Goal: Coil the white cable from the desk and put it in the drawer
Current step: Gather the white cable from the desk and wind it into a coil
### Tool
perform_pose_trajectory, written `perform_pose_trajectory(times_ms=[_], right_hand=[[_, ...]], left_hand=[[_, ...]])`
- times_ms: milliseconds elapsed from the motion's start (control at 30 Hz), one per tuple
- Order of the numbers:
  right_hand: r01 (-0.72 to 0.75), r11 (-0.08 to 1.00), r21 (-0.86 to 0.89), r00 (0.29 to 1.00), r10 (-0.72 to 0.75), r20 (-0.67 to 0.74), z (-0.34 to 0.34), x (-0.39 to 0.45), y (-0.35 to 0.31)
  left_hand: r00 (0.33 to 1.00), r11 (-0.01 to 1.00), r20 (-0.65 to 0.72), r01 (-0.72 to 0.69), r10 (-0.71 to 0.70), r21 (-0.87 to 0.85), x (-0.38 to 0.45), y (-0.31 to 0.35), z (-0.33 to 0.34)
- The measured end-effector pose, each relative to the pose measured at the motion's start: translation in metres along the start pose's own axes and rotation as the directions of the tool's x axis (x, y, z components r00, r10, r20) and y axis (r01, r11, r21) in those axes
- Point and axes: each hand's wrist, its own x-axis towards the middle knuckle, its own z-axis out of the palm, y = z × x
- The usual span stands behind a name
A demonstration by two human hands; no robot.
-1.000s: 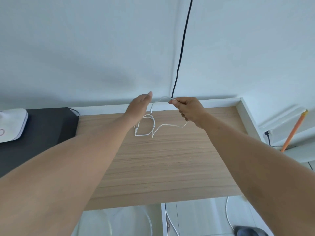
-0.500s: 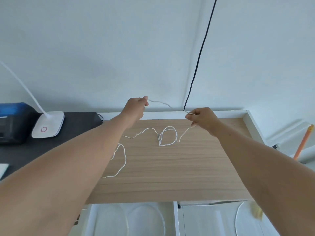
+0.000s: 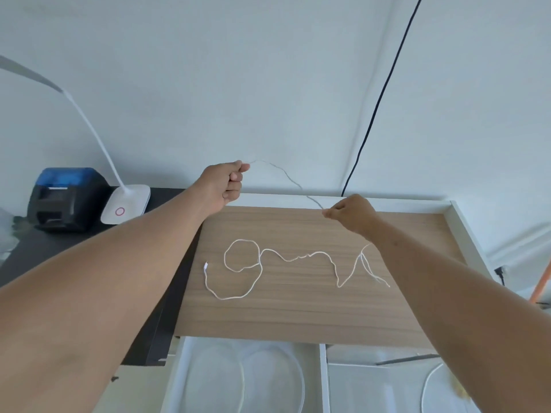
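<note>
A thin white cable (image 3: 293, 257) lies in loose loops on the wooden desk top (image 3: 298, 311), its plug end at the left. My left hand (image 3: 225, 183) is raised above the desk's back edge, fist closed on one part of the cable. My right hand (image 3: 350, 214) pinches the cable lower and to the right. A stretch of cable hangs slack between the two hands. Below the desk's front edge an open white drawer (image 3: 179, 371) shows white cable loops inside.
A white desk lamp (image 3: 126, 204) and a black and blue device (image 3: 65, 198) stand on the black surface at the left. A black cord (image 3: 378, 99) runs up the wall. A second open drawer (image 3: 372, 389) is at the lower right. An orange pole (image 3: 542, 281) is at the far right.
My hands have moved apart and the left has risen, stretching cable between them. The cable on the desk has spread out into longer loops. The view has tilted down, showing the drawers.
</note>
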Motion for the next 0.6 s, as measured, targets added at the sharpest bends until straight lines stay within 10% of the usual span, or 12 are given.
perform_pose_trajectory(times_ms=[300,600], right_hand=[[0.267,0.948,-0.173,0.923,-0.200,0.329,0.008,-0.009,-0.062],[0.274,0.960,-0.057,0.960,-0.269,0.082,-0.005,-0.008,-0.051]], left_hand=[[0.993,0.957,-0.042,-0.092,0.108,0.276,-0.006,-0.006,0.002],[0.940,0.990,-0.312,-0.141,0.138,0.014,-0.005,0.000,-0.019]])
